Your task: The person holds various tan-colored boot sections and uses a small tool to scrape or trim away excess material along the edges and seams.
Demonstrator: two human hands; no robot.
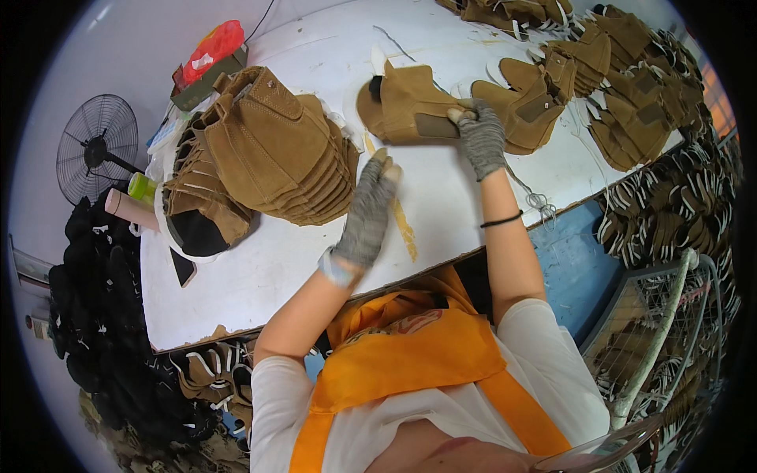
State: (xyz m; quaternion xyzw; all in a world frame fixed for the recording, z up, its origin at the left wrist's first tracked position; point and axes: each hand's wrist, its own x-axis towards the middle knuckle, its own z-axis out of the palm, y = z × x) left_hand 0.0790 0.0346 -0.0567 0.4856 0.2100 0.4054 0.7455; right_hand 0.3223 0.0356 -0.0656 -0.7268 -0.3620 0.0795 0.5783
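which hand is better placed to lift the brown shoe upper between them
Probably the right hand: its thumb is at the right edge of the brown shoe upper, while the left hand is lower, beside the stacked uppers.

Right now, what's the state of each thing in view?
Left hand: gloved, fingers part-curled, grip unclear
Right hand: gloved, pinching brown upper
Brown upper: held at one end
Large upper stack: piled, overlapping
Box: open, red bag protruding
Fan: upright, spin unclear
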